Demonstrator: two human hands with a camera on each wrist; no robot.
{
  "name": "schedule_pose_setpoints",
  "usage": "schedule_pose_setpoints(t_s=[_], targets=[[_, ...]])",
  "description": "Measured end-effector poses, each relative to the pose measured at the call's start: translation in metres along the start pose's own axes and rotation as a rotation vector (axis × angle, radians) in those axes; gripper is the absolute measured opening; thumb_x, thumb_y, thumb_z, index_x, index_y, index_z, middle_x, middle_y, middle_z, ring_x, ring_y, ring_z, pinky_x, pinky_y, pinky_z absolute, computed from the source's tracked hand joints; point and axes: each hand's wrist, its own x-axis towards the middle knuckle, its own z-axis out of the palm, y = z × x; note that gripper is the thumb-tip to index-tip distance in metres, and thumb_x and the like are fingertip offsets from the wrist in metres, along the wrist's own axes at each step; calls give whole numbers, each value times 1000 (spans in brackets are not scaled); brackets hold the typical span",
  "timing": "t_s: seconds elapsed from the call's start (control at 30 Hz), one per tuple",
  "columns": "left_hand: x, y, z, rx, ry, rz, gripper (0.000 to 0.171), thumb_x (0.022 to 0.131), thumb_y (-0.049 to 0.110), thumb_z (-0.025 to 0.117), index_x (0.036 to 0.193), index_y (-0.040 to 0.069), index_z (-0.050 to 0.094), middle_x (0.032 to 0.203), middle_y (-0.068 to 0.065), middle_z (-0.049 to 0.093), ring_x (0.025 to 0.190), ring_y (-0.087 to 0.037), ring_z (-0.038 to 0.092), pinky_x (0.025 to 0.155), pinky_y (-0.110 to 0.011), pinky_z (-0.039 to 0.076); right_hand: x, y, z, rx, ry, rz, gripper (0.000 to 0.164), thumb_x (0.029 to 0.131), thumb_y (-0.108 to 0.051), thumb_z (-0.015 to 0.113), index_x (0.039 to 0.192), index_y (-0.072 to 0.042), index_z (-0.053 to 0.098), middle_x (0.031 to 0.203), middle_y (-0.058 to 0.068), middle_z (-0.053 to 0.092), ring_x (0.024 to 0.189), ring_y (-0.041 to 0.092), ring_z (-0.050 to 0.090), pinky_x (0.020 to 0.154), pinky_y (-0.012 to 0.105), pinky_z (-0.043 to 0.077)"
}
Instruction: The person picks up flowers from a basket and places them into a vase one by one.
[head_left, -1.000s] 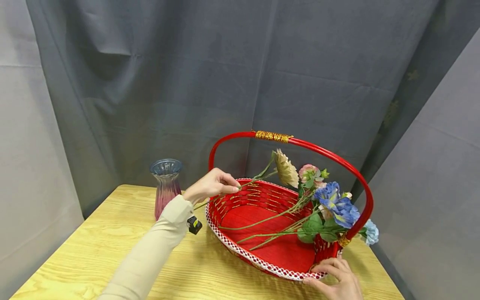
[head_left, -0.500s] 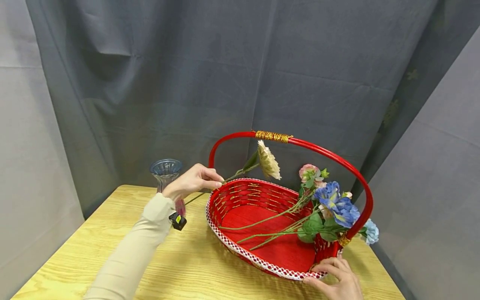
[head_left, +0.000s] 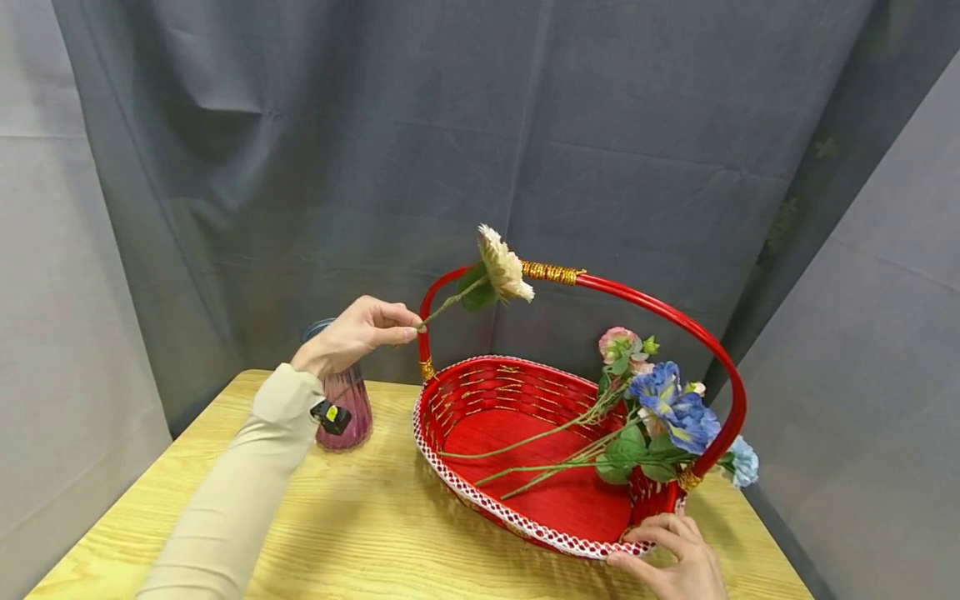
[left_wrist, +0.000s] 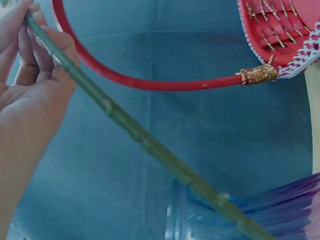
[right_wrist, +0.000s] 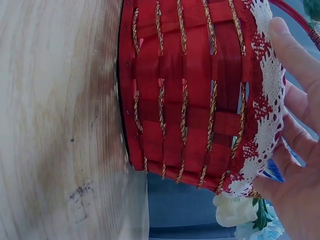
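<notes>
My left hand (head_left: 358, 332) pinches the green stem of a cream artificial flower (head_left: 504, 265) between thumb and fingers. The bloom overlaps the basket's red handle in the head view. In the left wrist view, the stem (left_wrist: 150, 145) slants down from the fingers across the rim of a glass vase (left_wrist: 190, 220). This ribbed vase (head_left: 347, 417), blue at the top and pink below, stands partly behind the left wrist. My right hand (head_left: 675, 558) holds the lace-trimmed rim of a red woven basket (head_left: 517, 525) at its near right end. From the right wrist, fingers lie over the lace edge (right_wrist: 270, 95).
Inside the basket's right side lie a blue flower (head_left: 667, 408), a pink flower (head_left: 618, 343) and a light blue flower (head_left: 742, 462), their stems pointing left. The tall handle (head_left: 652, 304) arches over it. A grey curtain (head_left: 375, 167) hangs behind the wooden table (head_left: 360, 533).
My left hand has moved left and up, drawing the cream flower out of the basket toward the vase side. The bloom has risen to handle height. The right hand stays on the rim.
</notes>
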Motion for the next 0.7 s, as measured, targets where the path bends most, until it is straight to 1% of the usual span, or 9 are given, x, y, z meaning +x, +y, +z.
schedule_pose_setpoints(t_s=[0.03,0.13,0.17,0.3,0.37,0.4,0.5,0.6,0.7], targets=[[0,2,-2,1,12,3,14,90,0,66,102,-1,72,100,-1,69,99,-19,60,90,-34,51,0,-1,0,-8,-4,12,37,49,-25,97,71,-35,70,78,-20,58,79,-6,43,63,15,34],[0,7,-9,-3,43,6,14,90,0,66,103,-3,72,100,-3,68,98,-19,57,88,-33,51,1,-3,0,-24,-18,45,34,51,-28,97,70,-36,70,78,-20,57,79,-5,43,63,14,33],[-1,9,-11,2,56,4,16,90,1,66,104,-4,71,101,-2,68,102,-16,57,89,-32,50,1,-3,0,-28,-21,51,33,51,-28,96,70,-36,70,78,-20,57,79,-5,43,63,14,33],[0,15,-19,7,111,-3,23,91,3,67,111,-8,68,99,5,70,101,-8,61,89,-29,51,1,-3,0,-28,-21,47,34,50,-28,97,70,-36,70,77,-20,57,78,-5,43,64,15,33],[1,20,-24,1,146,2,24,91,4,67,112,-8,67,98,8,72,98,-5,64,87,-26,52,0,-3,0,-23,-18,37,35,50,-27,97,70,-35,70,77,-20,57,78,-5,43,65,15,34],[2,22,-26,1,162,12,24,91,4,67,112,-8,67,96,8,72,92,-7,65,85,-25,52,0,-3,1,-19,-16,33,35,49,-26,97,70,-35,70,77,-20,57,78,-5,43,65,16,34],[7,31,-31,-11,226,50,21,91,5,68,110,-3,70,95,9,73,87,-7,66,81,-23,52,-1,-2,0,-13,-4,20,36,49,-25,97,71,-34,71,77,-19,57,78,-5,42,65,16,34],[12,37,-35,-9,287,85,18,90,5,70,107,1,74,94,8,73,84,-7,66,79,-23,52,0,-2,-1,-15,10,5,37,47,-23,97,71,-33,71,78,-19,58,79,-5,43,71,15,35],[14,41,-40,-9,335,105,18,89,3,70,106,0,74,92,8,73,84,-8,66,77,-22,52,1,-2,0,-19,12,-11,37,47,-24,97,71,-33,71,78,-19,59,79,-4,44,77,14,36]])
